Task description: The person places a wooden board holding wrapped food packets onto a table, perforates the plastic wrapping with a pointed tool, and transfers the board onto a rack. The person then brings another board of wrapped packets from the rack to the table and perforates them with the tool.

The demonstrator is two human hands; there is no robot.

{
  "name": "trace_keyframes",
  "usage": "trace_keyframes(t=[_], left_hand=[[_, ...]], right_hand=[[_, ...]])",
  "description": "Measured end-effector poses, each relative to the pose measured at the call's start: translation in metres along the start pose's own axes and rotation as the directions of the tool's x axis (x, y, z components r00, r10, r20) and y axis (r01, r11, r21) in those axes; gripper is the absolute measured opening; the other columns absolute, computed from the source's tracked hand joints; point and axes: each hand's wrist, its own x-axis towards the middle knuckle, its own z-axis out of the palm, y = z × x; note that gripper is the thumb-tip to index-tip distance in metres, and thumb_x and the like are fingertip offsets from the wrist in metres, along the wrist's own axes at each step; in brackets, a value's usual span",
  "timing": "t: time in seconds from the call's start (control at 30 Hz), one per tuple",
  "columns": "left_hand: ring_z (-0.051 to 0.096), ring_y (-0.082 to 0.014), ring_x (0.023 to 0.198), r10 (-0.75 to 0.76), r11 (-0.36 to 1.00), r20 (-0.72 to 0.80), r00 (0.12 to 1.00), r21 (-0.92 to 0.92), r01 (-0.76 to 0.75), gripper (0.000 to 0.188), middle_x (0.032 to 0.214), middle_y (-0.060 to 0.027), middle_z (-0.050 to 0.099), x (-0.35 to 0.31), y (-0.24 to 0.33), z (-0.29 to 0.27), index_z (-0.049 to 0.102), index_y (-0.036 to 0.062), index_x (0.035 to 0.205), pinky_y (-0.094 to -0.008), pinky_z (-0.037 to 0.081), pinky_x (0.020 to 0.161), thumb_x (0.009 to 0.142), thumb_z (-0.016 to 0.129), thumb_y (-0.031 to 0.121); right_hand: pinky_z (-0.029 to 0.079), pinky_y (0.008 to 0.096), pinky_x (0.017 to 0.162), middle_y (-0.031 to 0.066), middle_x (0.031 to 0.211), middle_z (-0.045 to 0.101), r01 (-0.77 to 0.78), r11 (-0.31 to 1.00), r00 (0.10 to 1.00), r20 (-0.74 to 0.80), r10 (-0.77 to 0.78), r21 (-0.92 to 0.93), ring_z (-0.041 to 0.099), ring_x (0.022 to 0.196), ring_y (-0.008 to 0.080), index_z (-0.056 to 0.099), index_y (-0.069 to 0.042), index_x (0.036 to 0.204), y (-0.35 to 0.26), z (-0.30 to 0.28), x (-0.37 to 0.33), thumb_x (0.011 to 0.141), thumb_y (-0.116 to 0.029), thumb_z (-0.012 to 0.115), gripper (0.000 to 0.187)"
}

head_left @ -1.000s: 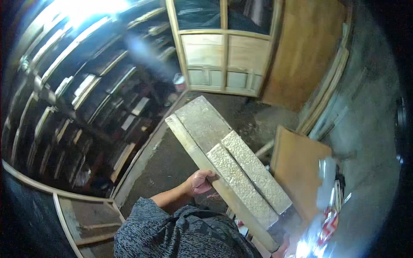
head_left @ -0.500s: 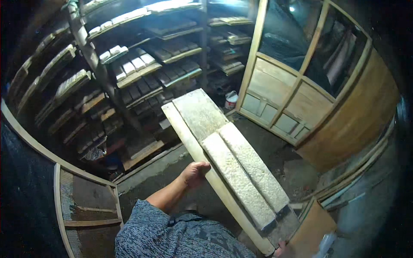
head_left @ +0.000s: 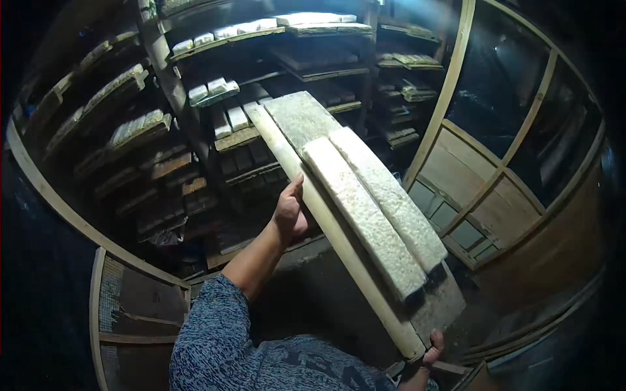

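A long, flat board (head_left: 301,118) with a pale rounded rail along its left edge slants across the middle, its far end raised toward the shelves. Side by side on it lie two long white slabs with a bumpy surface, resembling tempeh: a left slab (head_left: 365,221) and a right slab (head_left: 392,195). My left hand (head_left: 291,210) grips the rail midway along, thumb on top and fingers underneath, partly hidden. At the near end my right hand (head_left: 433,350) holds the board's corner, its thumb raised and the other fingers mostly hidden below.
Ahead and left, a rack of wooden shelves (head_left: 238,137) carries rows of similar white blocks (head_left: 225,32). A wood-framed partition (head_left: 476,189) with dark panes stands at the right. A mesh-covered wooden frame (head_left: 140,293) is at the lower left.
The board with its slabs has risen and moved nearer the shelves, held in both hands. My view has turned left, so the shelves and partition appear farther right.
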Motion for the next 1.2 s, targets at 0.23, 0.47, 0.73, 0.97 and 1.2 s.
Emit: trace_keyframes(t=[0.23,0.47,0.73,0.97,1.2], left_hand=[[0.050,-0.0356,0.126,0.116,0.990,-0.003,0.993,0.075,-0.116,0.064,0.138,-0.0188,0.052,0.093,0.020,0.000,0.044,0.0026,0.141,-0.0502,0.036,0.110,0.102,0.031,0.052],[0.054,-0.0347,0.122,0.256,0.945,-0.104,0.961,0.234,-0.227,0.064,0.134,-0.0178,0.055,0.182,0.056,0.003,0.046,0.0027,0.139,-0.0486,0.040,0.107,0.102,0.032,0.053],[0.054,-0.0312,0.123,0.342,0.885,-0.077,0.937,0.363,-0.293,0.065,0.134,-0.0155,0.056,0.247,0.152,-0.031,0.047,0.0036,0.138,-0.0447,0.041,0.107,0.101,0.031,0.054],[0.051,-0.0288,0.126,0.450,0.795,-0.050,0.892,0.478,-0.374,0.067,0.136,-0.0130,0.054,0.272,0.266,-0.081,0.045,0.0052,0.139,-0.0439,0.038,0.109,0.100,0.031,0.058],[0.052,-0.0287,0.125,0.376,0.852,-0.038,0.926,0.407,-0.329,0.069,0.134,-0.0131,0.055,0.307,0.386,-0.138,0.046,0.0060,0.138,-0.0438,0.039,0.108,0.098,0.033,0.060]], right_hand=[[0.038,0.0331,0.073,0.0026,0.088,0.055,0.158,0.980,0.980,0.143,-0.140,-0.125,0.049,0.081,0.0143,0.058,-0.006,0.085,0.010,-0.009,0.139,0.084,-0.014,0.062,0.008],[0.033,0.0259,0.060,-0.0034,0.076,0.048,0.473,0.853,0.830,0.437,-0.347,-0.221,0.041,0.068,0.0080,0.060,-0.010,0.073,0.015,0.038,0.232,0.084,-0.014,0.065,0.013],[0.045,0.0336,0.079,-0.0031,0.076,0.048,-0.199,0.976,0.975,0.080,0.206,-0.083,0.047,0.071,0.0132,0.053,-0.013,0.072,0.030,0.181,0.239,0.077,-0.022,0.066,0.017],[0.043,0.0520,0.105,0.0222,0.131,0.056,-0.695,0.703,0.647,0.558,0.519,0.152,0.056,0.120,0.0387,0.053,0.006,0.127,0.057,0.338,0.213,0.077,-0.024,0.062,0.059],[0.051,0.0538,0.097,0.0225,0.126,0.059,-0.795,0.574,0.561,0.597,0.574,0.194,0.060,0.113,0.0397,0.049,0.006,0.130,0.125,0.447,0.210,0.078,-0.022,0.062,0.061]])
